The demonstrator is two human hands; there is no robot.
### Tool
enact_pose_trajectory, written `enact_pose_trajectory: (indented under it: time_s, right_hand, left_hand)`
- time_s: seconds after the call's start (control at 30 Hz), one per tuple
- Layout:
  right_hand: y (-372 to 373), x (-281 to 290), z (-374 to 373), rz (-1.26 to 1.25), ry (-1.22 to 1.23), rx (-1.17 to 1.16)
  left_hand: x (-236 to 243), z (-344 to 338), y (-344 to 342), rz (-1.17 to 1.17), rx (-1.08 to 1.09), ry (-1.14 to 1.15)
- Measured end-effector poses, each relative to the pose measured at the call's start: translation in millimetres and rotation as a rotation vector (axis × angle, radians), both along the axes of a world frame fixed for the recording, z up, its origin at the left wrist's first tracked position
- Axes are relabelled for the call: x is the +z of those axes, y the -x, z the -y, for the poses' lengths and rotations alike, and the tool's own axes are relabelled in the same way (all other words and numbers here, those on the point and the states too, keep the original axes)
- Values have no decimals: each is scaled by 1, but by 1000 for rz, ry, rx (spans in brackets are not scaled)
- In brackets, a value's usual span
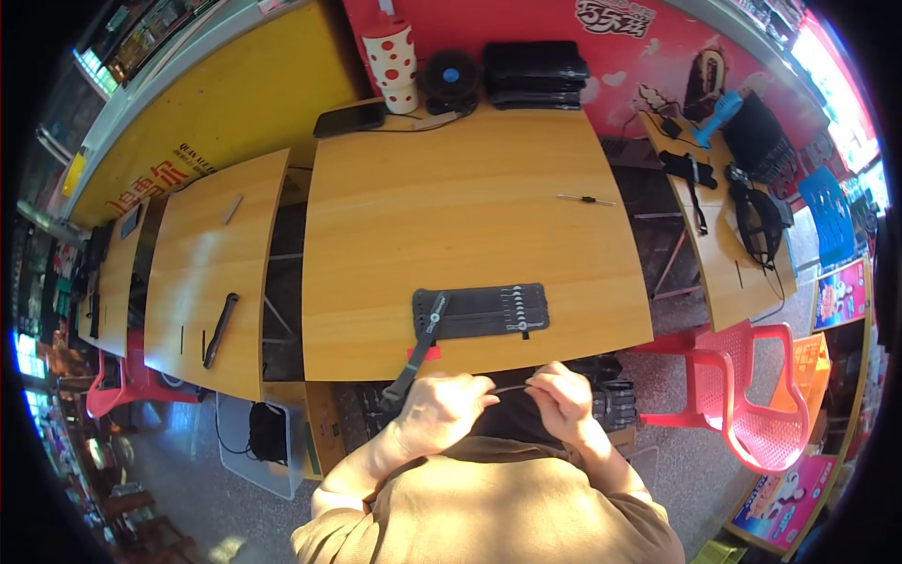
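My left hand (440,412) and my right hand (562,395) are both closed in front of the table's near edge. Between them runs a thin, pale strand (510,387), pinched at each end. Whether it is a cord, wire or narrow strip is too small to tell. Just beyond my hands, a dark grey flat strap panel (481,313) with white marks lies on the wooden table (470,216). Across its left side a grey strap (407,368) slants down over the edge, close to my left hand. Beside that strap is a small red patch (427,353).
At the table's back stand a red-dotted tumbler (390,70), a round black fan-like object (451,80), stacked black packs (534,75) and a phone (349,119). A thin rod (587,199) lies far right. Pink chairs (742,395) flank the table; another table (216,263) is left.
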State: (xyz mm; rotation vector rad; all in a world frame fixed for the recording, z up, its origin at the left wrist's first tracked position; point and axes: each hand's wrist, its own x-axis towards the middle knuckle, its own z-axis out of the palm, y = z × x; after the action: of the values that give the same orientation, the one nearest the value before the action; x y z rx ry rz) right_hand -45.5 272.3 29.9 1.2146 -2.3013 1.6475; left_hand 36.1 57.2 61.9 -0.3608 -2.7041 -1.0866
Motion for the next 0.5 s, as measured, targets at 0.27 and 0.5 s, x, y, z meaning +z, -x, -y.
enact_pose_trajectory:
  time_s: [0.27, 0.5]
  right_hand:
    - [13, -8, -5, 28, -5, -5]
    - [17, -3, 52, -256, -174, 88]
  left_hand:
    - [-3, 63, -13, -96, 243, 352]
    - [-23, 49, -22, 93, 441, 221]
